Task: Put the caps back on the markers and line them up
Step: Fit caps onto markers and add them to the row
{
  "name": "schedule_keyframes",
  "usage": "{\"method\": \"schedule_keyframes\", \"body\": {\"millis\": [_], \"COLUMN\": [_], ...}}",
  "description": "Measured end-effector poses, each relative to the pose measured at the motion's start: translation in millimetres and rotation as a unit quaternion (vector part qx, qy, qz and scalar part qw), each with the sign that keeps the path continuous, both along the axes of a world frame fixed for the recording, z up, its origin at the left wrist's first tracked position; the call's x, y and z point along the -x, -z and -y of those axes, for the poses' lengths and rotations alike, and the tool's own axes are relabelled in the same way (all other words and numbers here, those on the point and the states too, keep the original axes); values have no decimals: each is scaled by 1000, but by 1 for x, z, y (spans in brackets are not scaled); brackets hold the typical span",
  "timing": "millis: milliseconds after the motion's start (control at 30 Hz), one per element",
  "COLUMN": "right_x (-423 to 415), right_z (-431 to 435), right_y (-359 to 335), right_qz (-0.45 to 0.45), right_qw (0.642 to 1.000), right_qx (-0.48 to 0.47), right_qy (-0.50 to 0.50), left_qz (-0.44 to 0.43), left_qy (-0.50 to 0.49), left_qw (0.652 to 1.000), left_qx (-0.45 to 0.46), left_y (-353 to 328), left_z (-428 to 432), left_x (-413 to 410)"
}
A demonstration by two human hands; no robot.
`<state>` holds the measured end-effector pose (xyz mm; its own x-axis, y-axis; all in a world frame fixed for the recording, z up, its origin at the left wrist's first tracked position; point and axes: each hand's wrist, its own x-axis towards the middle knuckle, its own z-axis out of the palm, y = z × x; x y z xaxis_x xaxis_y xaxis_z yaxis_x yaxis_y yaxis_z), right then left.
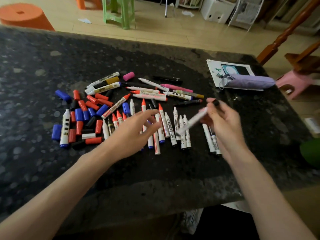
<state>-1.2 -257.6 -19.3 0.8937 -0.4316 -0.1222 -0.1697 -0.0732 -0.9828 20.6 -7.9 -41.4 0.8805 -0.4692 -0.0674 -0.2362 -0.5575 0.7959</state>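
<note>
Dark speckled stone tabletop [52, 66]; uncapped markers [170, 129] lie in a rough row toward its front edge, loose red, blue and black plastic caps [86, 115] heaped toward its left edge. I see the right hand [223, 122] gripping a blurred white-barrelled marker [195, 120] above the row, a small black cap [216, 102] at its fingertips; the barrel slants down-left toward the left hand [133, 130], spread and empty, nearer the heap.

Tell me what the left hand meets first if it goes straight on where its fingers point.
For the left hand, probably the uncapped red-tipped marker just past its fingertips; height is unclear.
</note>
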Motion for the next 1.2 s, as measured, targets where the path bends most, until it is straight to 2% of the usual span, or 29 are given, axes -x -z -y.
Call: {"method": "schedule_keyframes", "body": {"millis": [67,100,233,433,600,667,733,767,867,1033,1100,1167,1200], "right_x": [-1,-2,-7,-11,-13,-14,-16,-17,-18,-16,-15,-16,-16], "right_z": [26,35,44,32,29,24,14,10,5,-2,-6,-12,-17], "right_y": [-1,2,22,43,46,43,39,38,39,32,28,22,18], "right_qz": [-27,-45,-134,-113,-92,-85,-127,-155,-208,-256,-256,-218,-189], "right_qw": [973,957,915,832,786,809,860,872,865,846,848,889,922], "right_qx": [226,282,379,525,598,570,478,444,433,448,446,389,319], "right_qy": [44,42,-40,-138,-129,-116,-125,-136,-143,-136,-127,-109,-109], "left_qz": [3,6,27,34,34,35,33,33,33,26,27,12,-4], "left_qy": [-36,-50,-69,-95,-124,-124,-126,-125,-119,-107,-100,-88,-76], "left_qw": [999,999,997,995,991,991,991,991,992,994,995,996,997], "left_qx": [18,20,7,21,39,39,40,39,37,19,6,-4,-3], "left_y": [-3,-3,-2,-4,-5,-5,-5,-5,-6,-9,-6,-3,-1], "left_z": [-3,-4,-3,-13,-25,-28,-29,-28,-26,-23,-21,-19,-18], "left_x": [-5,-8,-11,-16,-22,-23,-24,-24,-23,-18,-16,-15,-15]}}
